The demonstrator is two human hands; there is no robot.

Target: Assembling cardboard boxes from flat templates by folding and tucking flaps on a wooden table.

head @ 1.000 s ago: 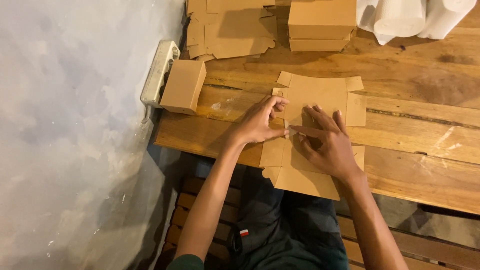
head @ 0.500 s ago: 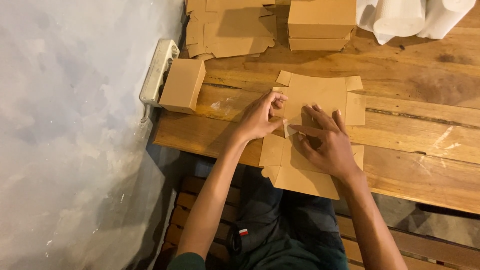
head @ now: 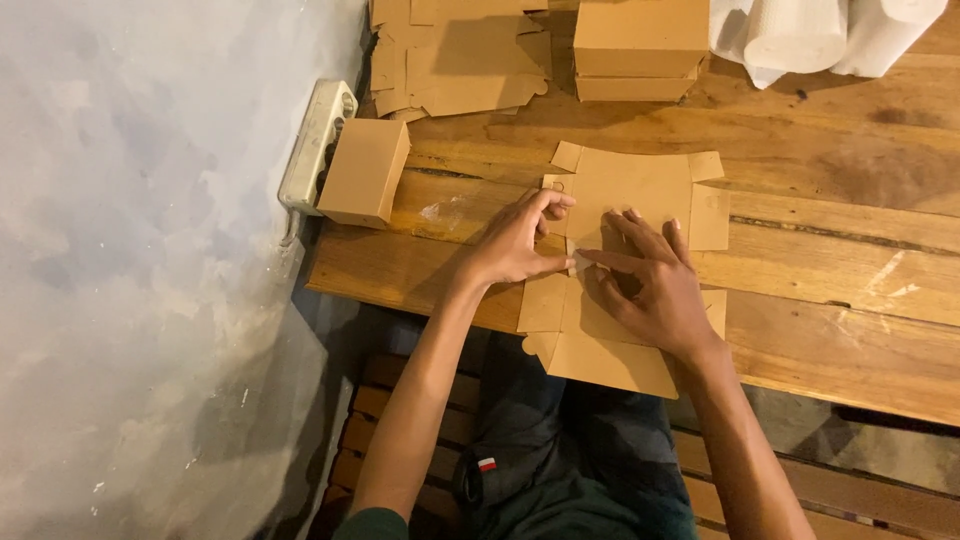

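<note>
A flat brown cardboard box blank point(head: 640, 190) lies on the wooden table point(head: 830, 270), its near end hanging over the table's edge. My left hand point(head: 515, 240) pinches a small side flap at the blank's left edge. Fingers spread, my right hand point(head: 650, 285) presses flat on the blank's middle, the index finger pointing left toward the fold.
A folded small brown box point(head: 365, 170) stands at the table's left end beside a white power strip point(head: 318, 145). Several flat blanks point(head: 460, 55) and stacked finished boxes point(head: 640, 45) sit at the back. White paper rolls point(head: 830, 35) lie at back right. A grey wall is left.
My left hand has shifted slightly on the left flap, lifting its fingers along the fold. My right hand stays pressed on the blank.
</note>
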